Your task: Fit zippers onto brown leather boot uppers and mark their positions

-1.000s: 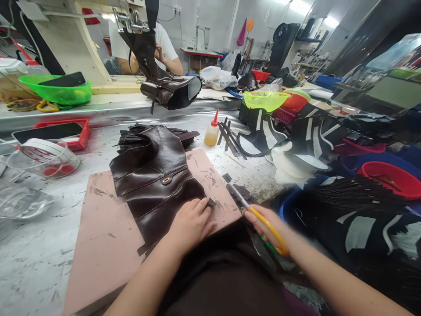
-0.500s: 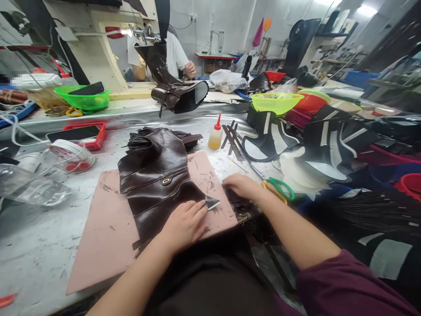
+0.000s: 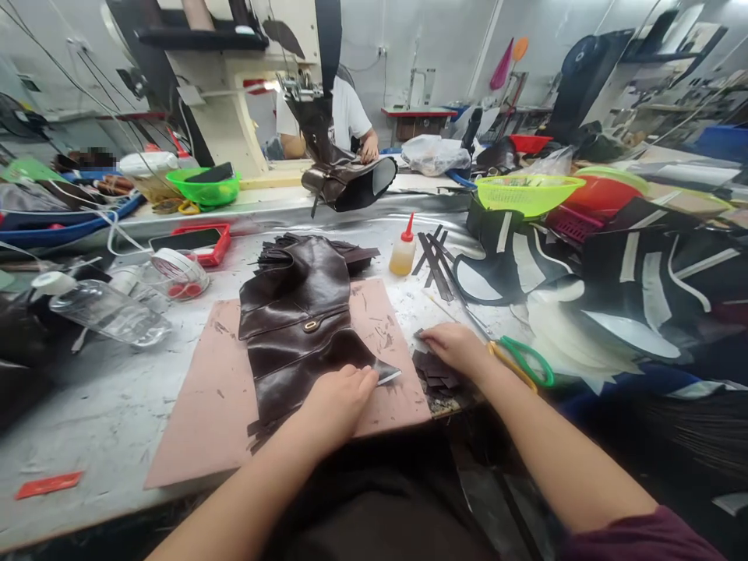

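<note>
My left hand [image 3: 337, 399] lies flat, fingers stretched out, on the near end of a dark brown leather boot shaft [image 3: 298, 319]. A small dark tab [image 3: 386, 375] pokes out just beyond its fingertips. The leather rests on a pink cutting mat [image 3: 199, 405]. My right hand [image 3: 459, 348] rests palm down on a small pile of dark leather scraps [image 3: 437, 372] at the mat's right edge, fingers extended with the tips touching the scraps. Scissors with green and yellow handles [image 3: 522, 362] lie on the table right beside that hand, outside its grip.
A glue bottle with a red tip [image 3: 402, 251] and dark strips [image 3: 435, 257] lie behind the mat. Black-and-white cut pieces [image 3: 526, 273] and baskets [image 3: 529, 192] crowd the right. A plastic bottle [image 3: 108, 312] and tape lie left. Another person sits behind a sewing machine holding a brown boot [image 3: 344, 175].
My right hand has let go of the scissors, which now lie on the table, and moved left onto the scrap pile. My left hand stays on the leather.
</note>
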Motion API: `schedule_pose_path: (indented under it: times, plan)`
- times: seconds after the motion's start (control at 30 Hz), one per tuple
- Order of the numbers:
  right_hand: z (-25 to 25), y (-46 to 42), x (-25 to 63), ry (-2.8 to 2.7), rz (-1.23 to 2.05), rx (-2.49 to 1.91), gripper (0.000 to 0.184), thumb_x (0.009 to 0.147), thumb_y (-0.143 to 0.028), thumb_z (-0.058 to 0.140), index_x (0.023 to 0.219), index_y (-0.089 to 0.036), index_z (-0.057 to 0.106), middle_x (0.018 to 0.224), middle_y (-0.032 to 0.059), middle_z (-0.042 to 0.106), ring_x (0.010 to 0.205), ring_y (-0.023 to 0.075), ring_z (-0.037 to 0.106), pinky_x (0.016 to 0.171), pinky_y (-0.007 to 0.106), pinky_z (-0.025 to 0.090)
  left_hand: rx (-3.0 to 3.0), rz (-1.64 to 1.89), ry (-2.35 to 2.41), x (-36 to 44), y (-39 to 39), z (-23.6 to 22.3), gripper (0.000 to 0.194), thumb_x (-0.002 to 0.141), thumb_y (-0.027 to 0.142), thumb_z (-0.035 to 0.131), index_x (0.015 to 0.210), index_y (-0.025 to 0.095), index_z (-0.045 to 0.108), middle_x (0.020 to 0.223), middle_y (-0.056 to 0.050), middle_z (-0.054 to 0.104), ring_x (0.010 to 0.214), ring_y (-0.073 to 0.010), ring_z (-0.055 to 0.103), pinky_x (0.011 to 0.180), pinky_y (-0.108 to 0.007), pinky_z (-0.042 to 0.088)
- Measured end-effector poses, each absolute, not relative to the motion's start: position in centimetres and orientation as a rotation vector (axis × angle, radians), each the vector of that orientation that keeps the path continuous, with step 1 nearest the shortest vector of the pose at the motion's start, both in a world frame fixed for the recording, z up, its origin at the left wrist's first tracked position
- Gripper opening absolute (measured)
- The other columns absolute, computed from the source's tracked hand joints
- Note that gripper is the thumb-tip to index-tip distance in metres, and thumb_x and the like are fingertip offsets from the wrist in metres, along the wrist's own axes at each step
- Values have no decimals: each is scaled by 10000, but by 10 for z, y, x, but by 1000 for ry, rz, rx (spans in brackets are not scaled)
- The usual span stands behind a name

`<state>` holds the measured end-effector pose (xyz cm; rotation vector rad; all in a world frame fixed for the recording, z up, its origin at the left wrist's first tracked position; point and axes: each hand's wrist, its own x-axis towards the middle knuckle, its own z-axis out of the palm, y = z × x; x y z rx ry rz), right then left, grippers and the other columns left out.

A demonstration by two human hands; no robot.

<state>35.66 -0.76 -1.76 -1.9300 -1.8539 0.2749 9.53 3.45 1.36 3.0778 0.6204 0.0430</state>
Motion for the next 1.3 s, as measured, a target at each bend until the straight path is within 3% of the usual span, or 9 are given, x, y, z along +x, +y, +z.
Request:
schedule_pose_path:
  times: [0.1, 0.23, 0.47, 0.6, 0.7, 0.8, 0.97, 1.2, 1.3]
  plan:
    - [-8, -15, 351, -1785, 263, -1969, 243, 796, -181, 430, 881, -187, 657, 837, 50, 695, 736, 167, 630, 697, 297, 491, 3106, 83, 634, 95, 35, 10, 265, 715, 78, 446, 953, 145, 540, 869, -86, 631, 726, -189, 567, 599, -300, 498]
    - [-7, -32, 339, -1820, 302, -2029, 178, 747, -189, 464, 698, -190, 636, 689, 19, 639, 569, 137, 583, 531, 242, 451, 3121, 170, 658, 92, 36, 2, 236, 702, 74, 456, 909, 147, 540, 836, -78, 625, 708, -191, 557, 593, -301, 491]
    - [-15, -48, 321, -1913, 167, -2133, 278, 801, -102, 368, 836, -171, 635, 755, 87, 631, 743, 220, 584, 654, 311, 418, 3110, 299, 656, 90, 35, -3, 215, 719, 87, 459, 901, 154, 552, 839, -67, 641, 714, -182, 563, 601, -286, 489]
    - [-5, -54, 319, -1890, 43, -2163, 296, 836, -137, 366, 980, -166, 622, 879, 107, 621, 685, 196, 575, 603, 298, 409, 3078, 380, 678, 90, 36, -7, 209, 732, 104, 464, 914, 146, 558, 819, -60, 651, 716, -182, 574, 608, -283, 485]
    - [4, -49, 304, -2063, -126, -1863, 250, 872, -215, 397, 893, -183, 644, 888, 93, 614, 721, 180, 561, 650, 288, 423, 3058, 442, 668, 89, 36, -10, 173, 750, 111, 445, 867, 149, 568, 773, -52, 649, 676, -167, 571, 599, -275, 473]
    - [4, -34, 284, -2296, -198, -1408, 225, 874, -188, 417, 892, -181, 641, 913, 91, 640, 819, 202, 547, 739, 326, 413, 3049, 508, 656, 90, 36, -9, 137, 754, 132, 451, 810, 148, 575, 724, -47, 637, 637, -166, 561, 566, -277, 454]
    - [-6, -13, 272, -2216, -12, -1191, 202, 837, -146, 443, 729, -165, 614, 683, 66, 633, 661, 187, 528, 650, 332, 411, 3046, 636, 645, 97, 35, -4, 118, 780, 202, 475, 750, 154, 578, 676, -34, 608, 600, -170, 531, 520, -287, 412]
    - [1, -20, 268, -2049, 298, -1247, 153, 729, -41, 540, 744, -184, 593, 695, 6, 620, 646, 116, 569, 588, 211, 463, 3001, 873, 608, 97, 34, -8, 248, 859, 169, 417, 672, 157, 579, 589, -12, 584, 547, -128, 525, 519, -258, 383]
    - [5, -26, 259, -1912, 563, -1365, 150, 692, -41, 586, 695, -190, 590, 675, -5, 607, 635, 122, 561, 570, 223, 452, 2979, 933, 566, 92, 29, -8, 266, 868, 181, 420, 651, 159, 571, 555, -3, 567, 520, -111, 515, 516, -247, 380]
